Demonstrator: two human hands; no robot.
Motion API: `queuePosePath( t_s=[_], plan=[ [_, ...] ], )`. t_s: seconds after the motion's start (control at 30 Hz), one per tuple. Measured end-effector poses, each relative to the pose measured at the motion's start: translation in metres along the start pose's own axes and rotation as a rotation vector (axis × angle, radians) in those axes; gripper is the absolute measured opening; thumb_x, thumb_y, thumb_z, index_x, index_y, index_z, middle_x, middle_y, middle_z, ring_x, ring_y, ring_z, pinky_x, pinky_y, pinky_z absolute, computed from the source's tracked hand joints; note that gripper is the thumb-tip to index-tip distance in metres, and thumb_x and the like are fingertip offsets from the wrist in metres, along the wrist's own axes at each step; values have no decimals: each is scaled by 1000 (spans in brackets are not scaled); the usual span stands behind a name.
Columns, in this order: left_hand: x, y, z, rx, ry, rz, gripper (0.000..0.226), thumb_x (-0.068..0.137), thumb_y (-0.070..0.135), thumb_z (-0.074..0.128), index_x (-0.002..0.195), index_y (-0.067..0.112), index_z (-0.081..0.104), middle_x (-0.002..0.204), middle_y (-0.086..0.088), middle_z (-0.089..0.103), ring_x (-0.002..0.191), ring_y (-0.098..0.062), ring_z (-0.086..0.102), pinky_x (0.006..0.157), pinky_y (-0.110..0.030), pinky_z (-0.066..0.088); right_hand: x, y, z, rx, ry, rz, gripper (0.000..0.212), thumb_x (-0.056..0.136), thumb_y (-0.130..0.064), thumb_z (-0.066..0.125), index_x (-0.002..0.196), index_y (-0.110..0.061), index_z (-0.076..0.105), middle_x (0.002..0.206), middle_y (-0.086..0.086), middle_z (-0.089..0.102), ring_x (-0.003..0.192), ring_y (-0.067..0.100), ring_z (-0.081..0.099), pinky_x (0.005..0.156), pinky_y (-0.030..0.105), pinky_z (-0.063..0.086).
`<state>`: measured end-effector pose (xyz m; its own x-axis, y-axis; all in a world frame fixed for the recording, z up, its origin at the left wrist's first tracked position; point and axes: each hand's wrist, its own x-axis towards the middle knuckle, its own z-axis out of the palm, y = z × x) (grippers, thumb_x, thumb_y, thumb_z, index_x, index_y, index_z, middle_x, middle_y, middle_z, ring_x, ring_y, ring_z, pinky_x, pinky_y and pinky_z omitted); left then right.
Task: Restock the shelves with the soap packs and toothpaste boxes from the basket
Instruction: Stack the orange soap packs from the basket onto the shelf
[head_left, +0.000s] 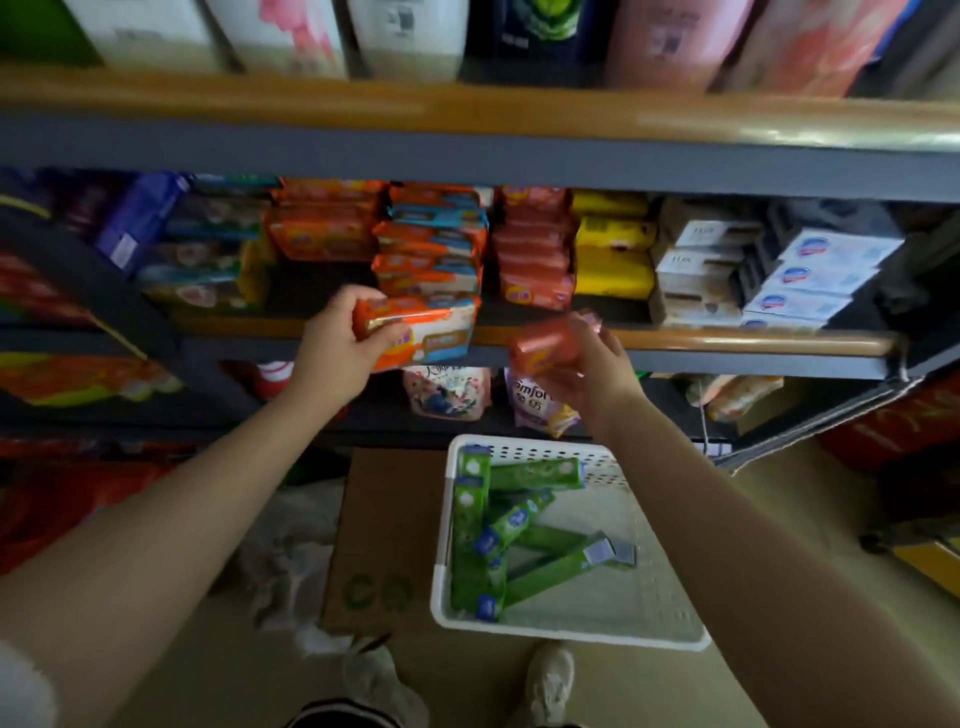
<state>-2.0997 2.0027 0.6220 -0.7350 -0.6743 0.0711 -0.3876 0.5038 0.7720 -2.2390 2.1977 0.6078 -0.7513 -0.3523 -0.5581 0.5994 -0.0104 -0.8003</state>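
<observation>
Open gap between stacked soap packs on shelf.

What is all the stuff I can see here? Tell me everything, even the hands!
Basket: one, white, on the floor under the shelves.
Toothpaste boxes: several, green, lying jumbled in the basket.
Cardboard box: one, brown, left of the basket.
Multi-soap pack: one, orange with blue and white, at the middle shelf's front edge.
Single soap pack: one, red-orange, blurred, in front of that edge.
Shelved soap packs: many, orange, red, yellow and white, stacked on the middle shelf.
Bottles: several, white, pink, dark, on the top shelf.
Refill pouches: two, flowery, on the lower shelf.
Shoes: two, pale, at the bottom.
Left hand: grips the multi-soap pack.
Right hand: grips the single soap pack.
</observation>
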Motion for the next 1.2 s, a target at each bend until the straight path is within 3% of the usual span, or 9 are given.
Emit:
queuePosePath(
  t_s=[0.17,0.3,0.43,0.53,0.63,0.73,0.9,1.03,1.2],
  plan=[
    [41,-23,-3,-134,-29,42,35,87,21,62,117,8,51,104,-6,57,93,-16,55,76,-28,45,35,-16,34,-123,145,-119,48,82,-38,68,115,-11,45,99,10,61,78,21,65,69,30,58],
    [56,-37,-2,-189,-78,101,35,86,22,63,117,12,52,103,-2,56,91,-13,56,68,-22,48,57,-17,42,-279,200,-280,43,78,-36,73,104,-11,49,91,2,63,75,15,64,70,31,58],
    [55,-42,-1,-243,-72,114,33,86,21,64,115,13,52,104,-1,57,91,-11,56,66,-10,48,66,-13,39,-777,284,-431,57,71,-57,67,100,-8,58,90,2,69,77,19,63,64,30,47],
    [54,-42,0,-353,-81,73,29,84,19,66,109,22,52,109,-5,59,99,-19,60,76,-26,55,66,-16,30,-1069,360,-511,57,70,-69,58,87,-15,58,87,10,64,84,29,58,66,31,36],
    [53,-34,2,-339,-58,95,32,84,19,66,113,15,54,109,-5,58,96,-16,58,72,-15,52,60,-26,22,-1077,363,-461,51,75,-63,59,103,-21,58,90,6,67,95,31,60,87,45,46],
    [56,-27,6,-345,-29,108,31,85,18,64,114,14,53,111,-2,56,98,-14,58,68,-10,51,59,-28,8,-1180,313,-504,41,83,-52,58,113,-24,57,98,6,69,104,33,57,94,48,43],
    [60,-25,11,-356,47,106,26,86,17,63,109,17,50,110,-3,56,95,-14,58,63,-5,49,64,-27,10,-1281,219,-593,49,82,-36,66,122,-10,54,107,17,63,104,34,56,76,34,41],
    [60,-30,12,-214,28,160,38,86,17,63,118,6,48,108,-4,54,95,-15,56,66,-10,47,52,-19,38,-1529,293,-792,59,84,-48,58,126,-7,47,132,18,48,121,36,42,95,45,37],
    [62,-45,8,-3,-9,226,45,84,21,65,121,3,47,119,-15,58,107,-25,57,82,-27,43,44,-18,89,-1579,-192,-982,66,81,-40,66,137,-14,42,137,11,46,123,33,44,100,43,37]
  ],
)
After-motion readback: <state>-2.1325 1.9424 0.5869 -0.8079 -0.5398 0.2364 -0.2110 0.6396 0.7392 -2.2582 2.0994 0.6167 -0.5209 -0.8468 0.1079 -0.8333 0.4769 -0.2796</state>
